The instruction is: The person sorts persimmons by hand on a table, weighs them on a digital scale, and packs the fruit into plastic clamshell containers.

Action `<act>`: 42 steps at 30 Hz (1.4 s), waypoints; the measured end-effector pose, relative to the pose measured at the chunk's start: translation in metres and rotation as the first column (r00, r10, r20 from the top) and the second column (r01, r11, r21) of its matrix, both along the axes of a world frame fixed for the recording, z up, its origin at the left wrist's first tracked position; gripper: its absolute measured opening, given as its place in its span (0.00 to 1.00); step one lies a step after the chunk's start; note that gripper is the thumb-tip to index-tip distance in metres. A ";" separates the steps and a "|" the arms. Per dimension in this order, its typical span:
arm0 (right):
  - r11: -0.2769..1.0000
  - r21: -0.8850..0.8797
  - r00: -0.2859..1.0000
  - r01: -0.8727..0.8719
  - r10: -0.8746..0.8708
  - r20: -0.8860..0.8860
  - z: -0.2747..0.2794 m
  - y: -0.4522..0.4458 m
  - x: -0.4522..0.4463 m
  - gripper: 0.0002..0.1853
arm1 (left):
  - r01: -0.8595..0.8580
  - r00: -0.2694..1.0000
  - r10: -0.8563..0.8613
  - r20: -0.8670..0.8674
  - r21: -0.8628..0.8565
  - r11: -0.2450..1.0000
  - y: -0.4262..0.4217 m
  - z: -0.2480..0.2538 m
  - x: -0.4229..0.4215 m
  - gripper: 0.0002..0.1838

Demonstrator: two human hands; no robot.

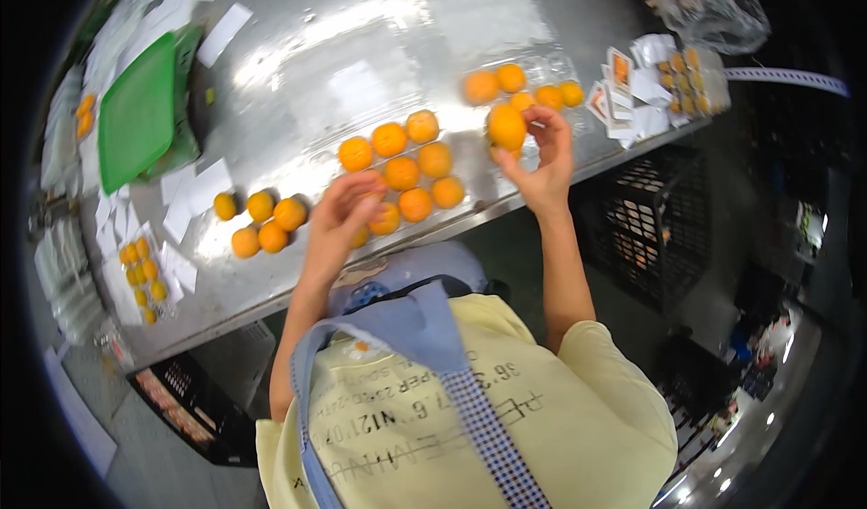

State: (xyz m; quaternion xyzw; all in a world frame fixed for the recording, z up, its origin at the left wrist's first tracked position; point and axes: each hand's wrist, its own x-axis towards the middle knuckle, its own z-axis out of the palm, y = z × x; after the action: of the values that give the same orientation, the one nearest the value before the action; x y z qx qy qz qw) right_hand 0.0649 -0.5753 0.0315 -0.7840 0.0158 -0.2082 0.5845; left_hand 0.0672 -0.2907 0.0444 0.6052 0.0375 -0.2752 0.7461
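My right hand [545, 155] grips an orange [507, 126] between thumb and fingers, above the near edge of the metal table. Beside it lie several loose oranges [511, 78] on a clear plastic sheet or bag. My left hand [341, 213] curls its fingers and thumb over the left side of a grouped set of oranges [401, 174], set out in rows. Its fingers close around an orange there, mostly hidden by the hand. Left of that hand, several more oranges [273, 236] sit on the table.
A green tray [135, 116] stands at the left among white papers [224, 35]. Small packed fruit [143, 274] lies at the left edge, and a clear box of fruit [694, 80] at the right beside printed cards [619, 93]. Black crates [655, 229] stand below the table.
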 end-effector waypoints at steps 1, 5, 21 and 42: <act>0.995 -0.052 0.997 -0.082 0.081 -0.021 0.006 0.020 -0.001 0.32 | 0.050 0.999 -0.049 0.014 -0.035 0.998 -0.008 0.006 0.002 0.19; 0.862 -0.401 0.914 -0.309 0.386 0.125 0.026 0.076 0.006 0.27 | -0.062 0.998 0.058 -0.030 -0.174 0.983 -0.022 0.008 0.006 0.23; 0.897 0.104 0.881 -0.430 0.442 -0.167 0.017 0.098 0.002 0.22 | -0.121 0.993 0.108 -0.056 -0.359 0.925 0.008 -0.006 -0.004 0.28; 0.655 -0.147 0.666 -0.741 0.689 -0.285 0.018 0.136 0.035 0.27 | -0.229 0.963 0.191 -0.191 -0.206 0.951 0.048 -0.020 -0.003 0.21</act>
State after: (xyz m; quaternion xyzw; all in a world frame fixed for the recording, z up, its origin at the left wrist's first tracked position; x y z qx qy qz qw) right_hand 0.0998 -0.4395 0.0497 -0.8101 -0.2622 0.1211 0.5101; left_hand 0.0643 -0.2428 0.0246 0.4833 0.1333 -0.2467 0.8293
